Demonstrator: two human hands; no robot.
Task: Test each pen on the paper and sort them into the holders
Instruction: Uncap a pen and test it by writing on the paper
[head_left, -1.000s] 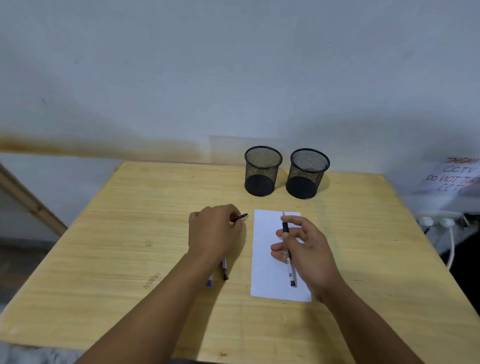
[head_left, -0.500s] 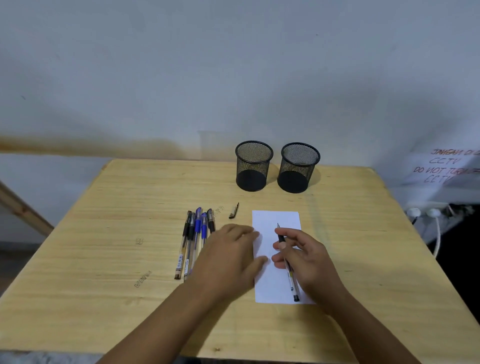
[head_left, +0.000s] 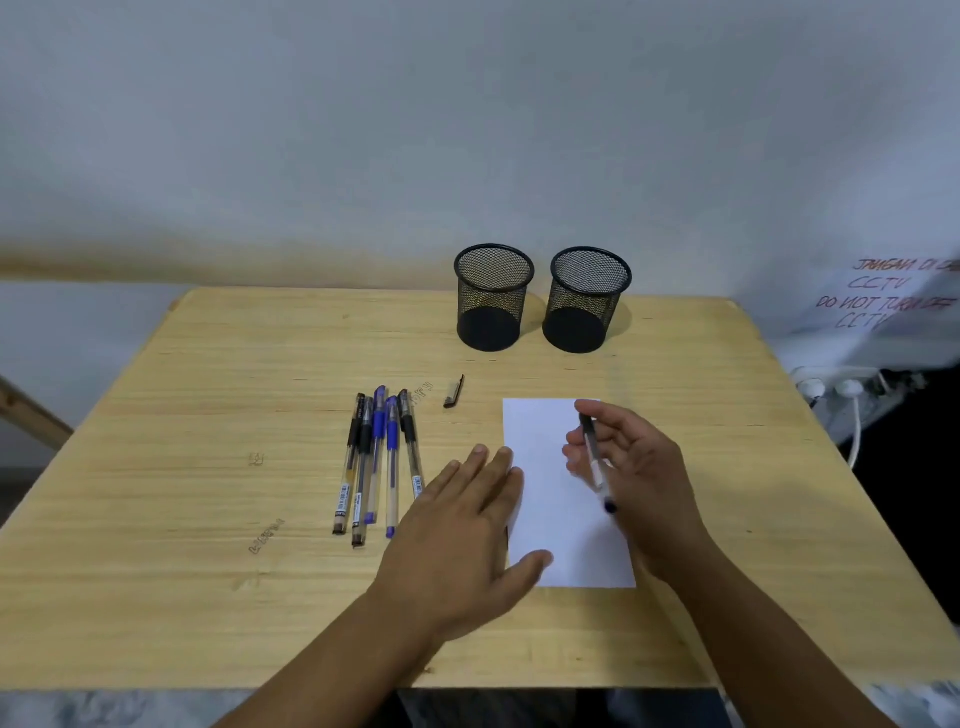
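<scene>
With the left hand (head_left: 470, 525) flat, fingers spread, pinning the paper (head_left: 550, 499), the right hand (head_left: 631, 480) pinching the uncapped pen (head_left: 595, 462) should tilt its tip down and scribble lightly.

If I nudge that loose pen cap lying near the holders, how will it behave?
The pen cap looks tiny and thin, so it is probably very light and would skid easily on the smooth table. Its clip may keep it from rolling far. It lies apart from the pens, so nothing blocks it.

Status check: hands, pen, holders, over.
Left hand flat on paper; right hand holds uncapped pen. Five pens waiting. Both holders empty, unobstructed.
</scene>
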